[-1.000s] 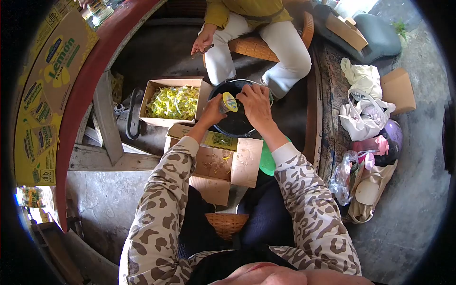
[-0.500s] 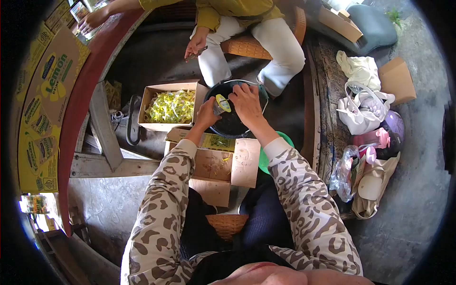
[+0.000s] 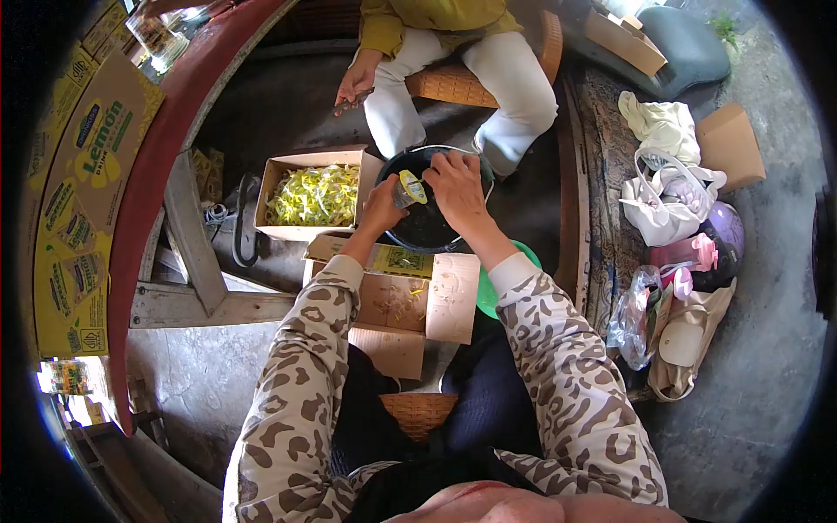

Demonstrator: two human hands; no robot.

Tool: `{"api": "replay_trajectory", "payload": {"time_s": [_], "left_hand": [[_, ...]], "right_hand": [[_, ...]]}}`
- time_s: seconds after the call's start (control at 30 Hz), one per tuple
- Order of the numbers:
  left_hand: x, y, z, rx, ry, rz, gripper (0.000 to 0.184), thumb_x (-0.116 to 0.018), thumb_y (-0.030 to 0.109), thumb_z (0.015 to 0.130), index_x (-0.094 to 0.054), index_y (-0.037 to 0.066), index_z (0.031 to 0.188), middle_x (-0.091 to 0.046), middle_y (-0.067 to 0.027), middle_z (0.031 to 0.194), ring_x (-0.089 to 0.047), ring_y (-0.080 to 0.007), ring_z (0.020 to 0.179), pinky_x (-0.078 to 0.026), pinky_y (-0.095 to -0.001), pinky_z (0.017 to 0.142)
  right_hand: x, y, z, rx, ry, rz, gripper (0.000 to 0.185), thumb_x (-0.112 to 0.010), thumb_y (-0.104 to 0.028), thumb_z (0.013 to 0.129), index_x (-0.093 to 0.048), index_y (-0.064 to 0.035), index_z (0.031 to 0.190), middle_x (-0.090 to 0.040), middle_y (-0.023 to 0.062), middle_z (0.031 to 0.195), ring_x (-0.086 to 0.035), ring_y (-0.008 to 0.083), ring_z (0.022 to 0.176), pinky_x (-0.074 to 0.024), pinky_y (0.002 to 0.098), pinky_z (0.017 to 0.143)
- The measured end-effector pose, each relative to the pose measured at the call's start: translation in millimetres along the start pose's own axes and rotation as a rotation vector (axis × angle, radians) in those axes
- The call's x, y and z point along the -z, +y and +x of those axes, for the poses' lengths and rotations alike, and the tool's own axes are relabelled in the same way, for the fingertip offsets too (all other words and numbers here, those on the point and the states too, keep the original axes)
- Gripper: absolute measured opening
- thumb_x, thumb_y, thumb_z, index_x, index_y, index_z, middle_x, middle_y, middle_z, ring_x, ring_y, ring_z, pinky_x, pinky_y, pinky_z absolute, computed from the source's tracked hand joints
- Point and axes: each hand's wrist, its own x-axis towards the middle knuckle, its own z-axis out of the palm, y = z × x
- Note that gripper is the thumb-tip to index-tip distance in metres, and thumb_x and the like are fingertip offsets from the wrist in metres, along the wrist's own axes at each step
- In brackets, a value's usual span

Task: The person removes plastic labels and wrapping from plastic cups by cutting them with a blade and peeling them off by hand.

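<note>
Over a dark bucket (image 3: 421,234), my left hand (image 3: 382,207) grips a small plastic cup (image 3: 410,189) with a yellow printed lid. The cup is tilted, its lid facing up and to the right. Close beside that lid is my right hand (image 3: 458,187), its fingers bent and thumb side toward the cup. What its fingertips hold, if anything, is hidden under the hand. Dark contents show inside the bucket below both hands. Left of the bucket stands a cardboard box (image 3: 261,213) filled with yellow and clear plastic scraps (image 3: 312,193).
An open cardboard carton (image 3: 450,301) lies before my knees, beside a green basin (image 3: 486,292). Opposite sits a co-worker, whose hand (image 3: 356,83) holds a small dark object. A red table edge (image 3: 166,148) runs along the left; bags (image 3: 667,200) lie on the right.
The cup in my left hand has turned slightly, and my right hand has shifted a little. At upper left, the co-worker's other hand has moved back, and a clear container shows there.
</note>
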Motion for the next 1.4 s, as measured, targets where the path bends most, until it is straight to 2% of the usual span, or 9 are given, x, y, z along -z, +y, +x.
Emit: {"api": "replay_trajectory", "payload": {"time_s": [0.07, 0.2, 0.5, 0.57, 0.6, 0.93, 1.1, 1.17, 1.4], "left_hand": [[-7.1, -4.0, -2.6, -0.104, 0.17, 0.004, 0.068, -0.085, 0.007, 0.058, -0.049, 0.01, 0.115, -0.063, -0.0159, 0.11, -0.058, -0.0411, 0.108, -0.048, -0.0526, 0.085], [-8.9, -2.6, 0.7, -0.153, 0.173, -0.017, 0.068, -0.084, 0.007, 0.059, -0.049, 0.011, 0.117, -0.063, -0.0152, 0.111, -0.058, -0.041, 0.108, -0.048, -0.0529, 0.085], [-14.7, -9.3, 5.4, -0.091, 0.12, 0.037, 0.067, -0.084, 0.01, 0.061, -0.048, 0.014, 0.117, -0.061, -0.0122, 0.113, -0.055, -0.0405, 0.111, -0.047, -0.0557, 0.085], [-10.9, -4.0, 1.0, -0.055, 0.149, 0.078, 0.07, -0.085, 0.008, 0.056, -0.049, 0.004, 0.115, -0.062, -0.0201, 0.113, -0.057, -0.0412, 0.11, -0.047, -0.0467, 0.091], [-9.4, -2.8, 0.5, -0.055, 0.15, 0.079, 0.07, -0.085, 0.008, 0.056, -0.049, 0.004, 0.115, -0.062, -0.0201, 0.113, -0.057, -0.0412, 0.11, -0.047, -0.0467, 0.091], [-17.8, -4.6, -5.1, -0.017, 0.19, 0.176, 0.077, -0.088, 0.012, 0.056, -0.044, 0.009, 0.119, -0.055, -0.0187, 0.114, -0.05, -0.0422, 0.112, -0.041, -0.05, 0.093], [-26.8, 1.0, -4.4, 0.017, 0.154, 0.233, 0.078, -0.087, 0.013, 0.059, -0.042, 0.012, 0.122, -0.054, -0.0169, 0.115, -0.049, -0.0425, 0.112, -0.041, -0.0543, 0.09], [-24.8, 11.2, -7.5, 0.054, 0.099, 0.249, 0.073, -0.084, 0.014, 0.065, -0.041, 0.014, 0.123, -0.051, -0.0129, 0.119, -0.047, -0.0399, 0.116, -0.041, -0.0627, 0.085], [-38.7, 16.0, -0.2, 0.057, 0.132, 0.299, 0.075, -0.086, 0.017, 0.063, -0.043, 0.016, 0.124, -0.053, -0.0121, 0.118, -0.049, -0.0396, 0.114, -0.043, -0.0607, 0.084]], "right_hand": [[-2.4, -0.8, -0.7, 0.013, 0.006, -0.017, 0.015, -0.057, -0.019, 0.079, -0.069, -0.0131, 0.085, -0.056, 0.0013, 0.094, -0.052, 0.0203, 0.098, -0.0372, 0.0409, 0.088], [-13.9, -0.9, -7.6, 0.029, -0.027, -0.028, 0.015, -0.057, -0.019, 0.079, -0.07, -0.0128, 0.082, -0.056, 0.0017, 0.094, -0.051, 0.0205, 0.097, -0.037, 0.0411, 0.087], [-30.5, 10.9, -18.0, -0.016, -0.059, -0.031, 0.015, -0.057, -0.018, 0.079, -0.071, -0.0125, 0.081, -0.057, 0.002, 0.092, -0.053, 0.0205, 0.095, -0.0376, 0.0411, 0.085], [-32.2, 13.7, -19.8, -0.027, -0.063, -0.023, 0.015, -0.057, -0.018, 0.08, -0.071, -0.0128, 0.081, -0.057, 0.0019, 0.091, -0.053, 0.0205, 0.094, -0.0377, 0.041, 0.085], [-32.4, 14.7, -19.9, -0.057, -0.061, -0.017, 0.016, -0.056, -0.018, 0.08, -0.071, -0.0136, 0.08, -0.058, 0.0016, 0.092, -0.053, 0.0204, 0.095, -0.0376, 0.0412, 0.086], [-23.2, 25.6, -18.0, -0.342, -0.09, 0.095, 0.007, -0.067, -0.015, 0.078, -0.073, -0.0179, 0.082, -0.062, 0.0024, 0.091, -0.056, 0.0226, 0.096, -0.0363, 0.0433, 0.086], [-25.0, 19.2, -15.4, -0.349, -0.078, 0.092, 0.009, -0.066, -0.015, 0.078, -0.073, -0.0176, 0.082, -0.063, 0.0033, 0.092, -0.056, 0.0225, 0.096, -0.0365, 0.0432, 0.085], [-26.1, 17.7, -15.4, -0.351, -0.077, 0.101, 0.009, -0.066, -0.014, 0.078, -0.073, -0.0172, 0.083, -0.063, 0.0035, 0.092, -0.056, 0.0224, 0.096, -0.0366, 0.0432, 0.084], [-28.1, 17.7, -15.4, -0.307, -0.137, 0.013, 0.014, -0.06, -0.015, 0.078, -0.073, -0.0142, 0.082, -0.062, 0.0048, 0.09, -0.057, 0.0219, 0.096, -0.0373, 0.0429, 0.083]]}}
